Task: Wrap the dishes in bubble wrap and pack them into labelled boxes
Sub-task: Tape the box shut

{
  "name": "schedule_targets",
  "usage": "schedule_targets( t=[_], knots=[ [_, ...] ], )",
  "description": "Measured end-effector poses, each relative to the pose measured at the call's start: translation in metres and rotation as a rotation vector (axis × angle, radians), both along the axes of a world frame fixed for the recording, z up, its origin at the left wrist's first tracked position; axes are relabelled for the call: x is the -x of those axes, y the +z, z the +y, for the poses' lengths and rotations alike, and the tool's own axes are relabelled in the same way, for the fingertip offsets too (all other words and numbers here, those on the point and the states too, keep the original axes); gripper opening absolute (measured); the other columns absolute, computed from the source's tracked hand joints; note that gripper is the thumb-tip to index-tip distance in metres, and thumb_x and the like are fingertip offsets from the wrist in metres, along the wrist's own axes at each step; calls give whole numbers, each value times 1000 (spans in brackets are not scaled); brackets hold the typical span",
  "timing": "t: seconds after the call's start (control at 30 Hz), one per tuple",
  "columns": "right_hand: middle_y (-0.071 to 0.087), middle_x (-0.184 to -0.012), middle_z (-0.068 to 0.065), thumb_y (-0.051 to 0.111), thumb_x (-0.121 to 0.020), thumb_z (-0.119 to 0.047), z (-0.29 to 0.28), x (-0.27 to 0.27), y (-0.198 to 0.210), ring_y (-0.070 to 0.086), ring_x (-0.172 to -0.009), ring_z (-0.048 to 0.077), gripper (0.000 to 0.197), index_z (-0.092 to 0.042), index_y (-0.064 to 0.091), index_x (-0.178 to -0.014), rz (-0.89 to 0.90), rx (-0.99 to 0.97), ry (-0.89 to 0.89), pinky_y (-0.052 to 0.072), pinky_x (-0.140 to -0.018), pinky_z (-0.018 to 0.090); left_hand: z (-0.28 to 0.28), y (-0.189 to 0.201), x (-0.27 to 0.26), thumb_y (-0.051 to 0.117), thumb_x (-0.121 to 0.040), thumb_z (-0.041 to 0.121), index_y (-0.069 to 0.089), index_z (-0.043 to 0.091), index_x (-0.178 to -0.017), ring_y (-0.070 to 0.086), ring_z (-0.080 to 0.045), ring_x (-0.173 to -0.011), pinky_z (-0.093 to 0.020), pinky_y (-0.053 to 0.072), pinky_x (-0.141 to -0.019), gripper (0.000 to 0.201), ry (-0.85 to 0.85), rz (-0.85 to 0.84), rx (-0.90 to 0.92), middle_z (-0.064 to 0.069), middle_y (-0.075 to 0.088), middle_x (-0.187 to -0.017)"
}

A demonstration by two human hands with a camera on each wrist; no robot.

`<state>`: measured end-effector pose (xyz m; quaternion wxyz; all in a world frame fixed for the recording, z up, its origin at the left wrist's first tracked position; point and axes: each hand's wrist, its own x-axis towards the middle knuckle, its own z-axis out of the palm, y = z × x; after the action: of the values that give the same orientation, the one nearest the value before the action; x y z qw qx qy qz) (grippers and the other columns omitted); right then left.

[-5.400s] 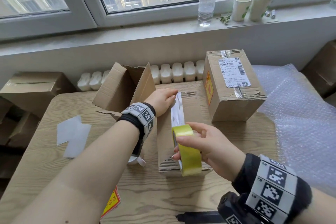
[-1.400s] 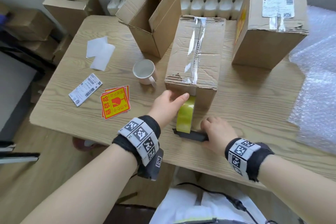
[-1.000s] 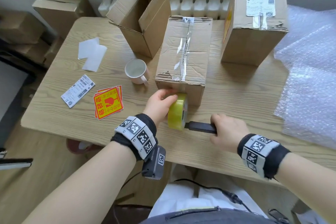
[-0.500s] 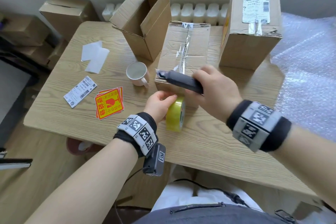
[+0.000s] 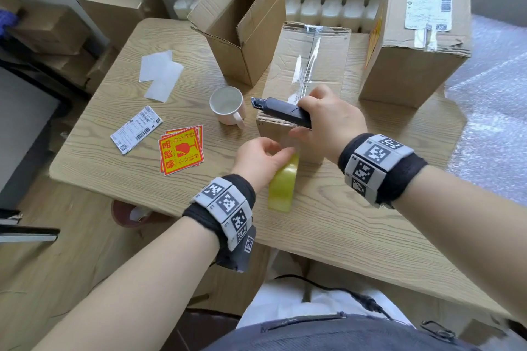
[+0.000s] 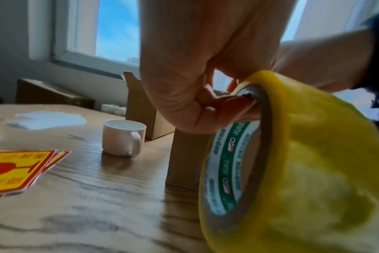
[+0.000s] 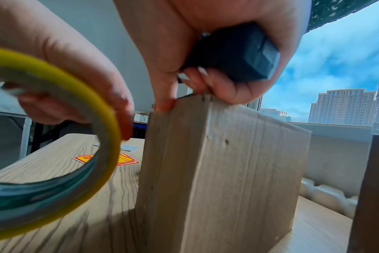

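Boxes come first: the taped box lies in the middle of the bench, with shiny tape along its top. Left hand holds the yellow tape roll just in front of the box, with its fingers hooked into the hole of the roll. Right hand has its fingers curled tight around a dark knife at the near top edge of the box, and one fingertip presses on that edge. I think the tape is about to be cut.

One white mug stands bare beside the box (no wrap on it). It looks hard, smooth and easy to break, so hold it round the body, not only by the handle. Bubble wrap lies at the right, and looks soft and light.
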<state>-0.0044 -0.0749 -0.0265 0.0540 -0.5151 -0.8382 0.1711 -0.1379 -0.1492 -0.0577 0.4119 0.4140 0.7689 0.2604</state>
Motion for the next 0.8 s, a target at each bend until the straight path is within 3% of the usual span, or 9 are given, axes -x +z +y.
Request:
schedule_targets(
  t=[0.07, 0.17, 0.27, 0.37, 0.43, 0.5, 0.6, 0.7, 0.8],
  knots=[
    [45, -115, 2, 65, -83, -42, -1, 0, 0, 57, -88, 28, 37, -16, 54, -107, -14, -1, -2, 46, -70, 34, 2, -3, -1, 68, -81, 46, 64, 14, -88, 65, -21, -79, -33, 56, -73, 34, -53, 71, 83, 0, 64, -80],
    [45, -117, 4, 63, -86, -39, -3, 2, 0, 57, -89, 29, 36, -16, 52, -111, -56, -16, 8, 46, -68, 35, 1, -3, -5, 64, -85, 46, 60, 16, -77, 61, -17, -60, -24, 54, -55, 32, -23, -35, 178, -1, 61, -69],
    [44, -119, 5, 61, -86, -37, -5, 4, 3, 58, -88, 30, 33, -17, 50, -110, -85, -24, 6, 45, -66, 34, -2, 0, -7, 62, -88, 39, 61, 15, -104, 64, -20, -78, -31, 56, -71, 29, 65, -299, 221, -7, 66, -94],
    [44, -119, 5, 60, -86, -35, -6, 6, 4, 58, -85, 30, 31, -18, 49, -109, -99, -30, -5, 41, -62, 33, -10, 0, -5, 59, -93, 22, 49, 18, -126, 64, -20, -88, -34, 58, -68, 35, 120, -549, 215, -9, 63, -113],
    [44, -119, 6, 60, -85, -36, -8, 7, 4, 58, -84, 31, 33, -18, 48, -110, -119, -39, -4, 39, -61, 33, -15, -1, -3, 57, -93, 14, 44, 21, -130, 65, -22, -93, -36, 58, -67, 40, 112, -584, 193, -12, 61, -119],
    [43, -121, 6, 61, -85, -39, -9, 9, 3, 60, -85, 31, 39, -18, 46, -114, -157, -55, 3, 38, -60, 33, -17, -3, -2, 56, -93, 13, 40, 20, -133, 65, -28, -99, -41, 57, -76, 44, 96, -569, 180, -16, 61, -121],
    [42, -122, 6, 62, -84, -44, -8, 12, 2, 60, -83, 30, 48, -18, 43, -119, -208, -79, 2, 36, -58, 33, -20, -4, -2, 60, -90, 15, 38, 20, -132, 65, -34, -101, -45, 55, -85, 47, 98, -605, 195, -17, 62, -120],
    [41, -123, 5, 62, -84, -47, -7, 15, 1, 58, -79, 30, 50, -18, 41, -119, -235, -76, -11, 35, -57, 33, -22, -6, 0, 62, -88, 20, 42, 21, -131, 65, -28, -90, -39, 55, -77, 47, 124, -643, 185, -12, 64, -107],
    [41, -125, 6, 60, -87, -43, -7, 18, 1, 61, -83, 31, 49, -16, 40, -122, -271, -83, -16, 34, -56, 33, -18, -3, 0, 52, -94, 16, 48, 14, -125, 65, -18, -75, -31, 54, -67, 32, 165, -649, 150, -9, 63, -90]
  ],
)
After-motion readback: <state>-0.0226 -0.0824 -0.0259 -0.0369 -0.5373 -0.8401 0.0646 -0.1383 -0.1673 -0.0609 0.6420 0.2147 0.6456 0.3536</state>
